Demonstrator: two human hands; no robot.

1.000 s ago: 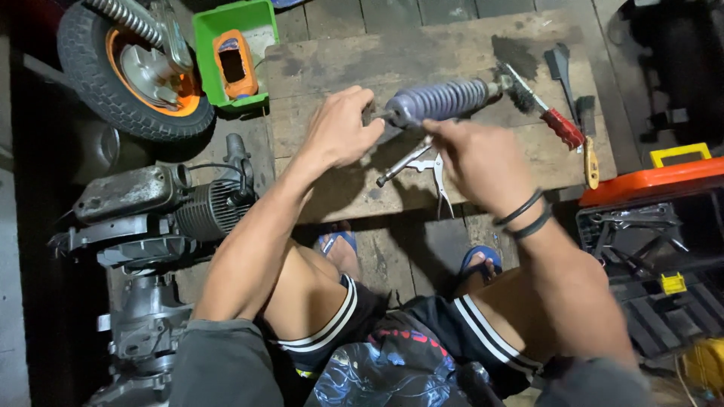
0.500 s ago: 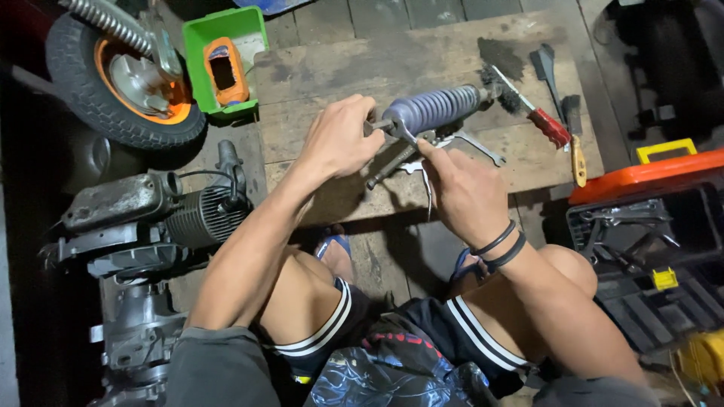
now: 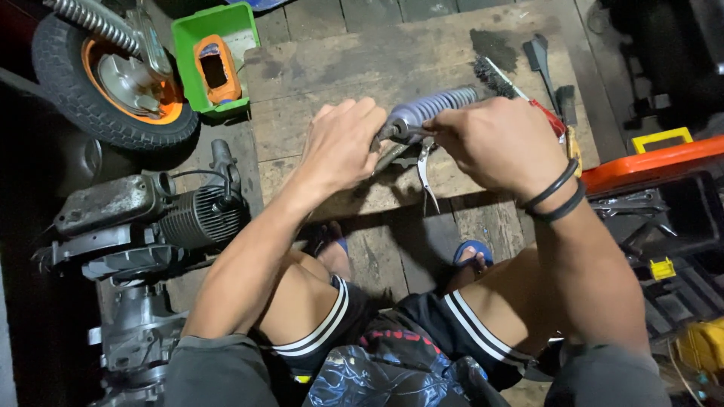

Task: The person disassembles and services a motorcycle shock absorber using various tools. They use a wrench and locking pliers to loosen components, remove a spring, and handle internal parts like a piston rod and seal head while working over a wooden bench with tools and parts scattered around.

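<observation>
Shock absorber [image 3: 434, 113] between both hands' fingers [image 3: 377, 120].

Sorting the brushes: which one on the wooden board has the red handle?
The wire brush nearest the right hand; the black brush further right is all dark.

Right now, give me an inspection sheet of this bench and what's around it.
Surface: worn wooden board, stained dark near the far edge.
Job's things: grey ribbed shock absorber held over the board; pliers at its near end.
Clutter: wire brush, green bin holding an orange bottle.
Grippers: left hand grips the near end; right hand works the pliers.
Cables: thin lead on the engine.
Surroundings: wheel, orange toolbox.
</observation>
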